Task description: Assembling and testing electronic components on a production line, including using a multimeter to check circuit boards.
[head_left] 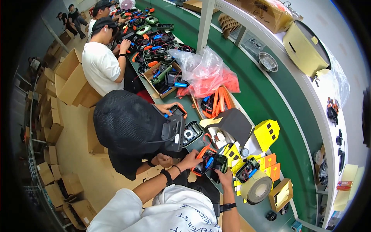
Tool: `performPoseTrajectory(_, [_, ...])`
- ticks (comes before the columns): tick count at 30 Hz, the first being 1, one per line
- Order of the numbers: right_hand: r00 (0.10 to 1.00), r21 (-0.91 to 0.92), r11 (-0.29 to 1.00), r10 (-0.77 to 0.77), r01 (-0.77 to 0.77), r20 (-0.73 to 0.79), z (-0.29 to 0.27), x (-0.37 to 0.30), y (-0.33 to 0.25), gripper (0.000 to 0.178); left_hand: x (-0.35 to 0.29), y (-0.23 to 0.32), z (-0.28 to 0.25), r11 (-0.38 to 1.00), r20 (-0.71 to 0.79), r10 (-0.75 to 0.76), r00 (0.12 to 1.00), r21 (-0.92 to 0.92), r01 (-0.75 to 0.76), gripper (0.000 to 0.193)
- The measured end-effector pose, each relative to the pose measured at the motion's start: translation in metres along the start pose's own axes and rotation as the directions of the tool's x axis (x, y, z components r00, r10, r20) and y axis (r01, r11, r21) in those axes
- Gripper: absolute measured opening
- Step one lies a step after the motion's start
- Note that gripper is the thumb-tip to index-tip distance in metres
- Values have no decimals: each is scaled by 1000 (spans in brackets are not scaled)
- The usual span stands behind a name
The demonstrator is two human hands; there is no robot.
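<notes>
Close in front of me is an opened black device with a blue cylindrical cell (210, 162) and thin wires inside. My left hand (190, 159) grips its orange-rimmed housing half (199, 169) from the left. On the other side my right hand (224, 176) holds the dark housing half (220, 162), fingers curled round its lower end. The two halves lie side by side, opened apart. Just right of my right hand, another open device (248, 170) with a blue cell rests on yellow printed cardboard (267, 160).
A wide tape roll (257, 189) and a small carton (281, 195) sit at right. Beyond them runs a green conveyor belt (288, 127). A co-worker in a black cap (129, 120) works close on my left. Boxes of device parts (164, 79) and orange strips (220, 102) stand ahead.
</notes>
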State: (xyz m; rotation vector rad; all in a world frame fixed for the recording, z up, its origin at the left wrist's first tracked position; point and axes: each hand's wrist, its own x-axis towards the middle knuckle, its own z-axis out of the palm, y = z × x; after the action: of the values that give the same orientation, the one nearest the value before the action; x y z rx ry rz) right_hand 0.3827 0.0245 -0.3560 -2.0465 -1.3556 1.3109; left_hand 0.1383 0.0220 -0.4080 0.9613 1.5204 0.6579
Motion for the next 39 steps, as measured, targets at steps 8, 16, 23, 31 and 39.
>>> performPoseTrajectory(8, [982,622,759,153,-190,113,-10,-17,-1,60,-13,-1,-16,816,300,-15,954,-548,185,43])
performPoseTrajectory(16, [982,707,682,150,-186,114,-36,-57,-59,77,-41,58,-24,593,446,71,892,-738,322,73])
performPoseTrajectory(23, [975,269,939,-184,213,-126,-49,-82,-114,68,-61,105,-17,563,407,171,897,-788,250,68])
performPoseTrajectory(31, [984,310,937,-127,161,-127,-56,-99,-141,71,-71,122,-3,494,282,175,943,-854,164,65])
performPoseTrajectory(39, [967,76,969,-224,234,-120,-78,-116,-189,73,-78,138,-2,534,179,255,950,-845,16,62])
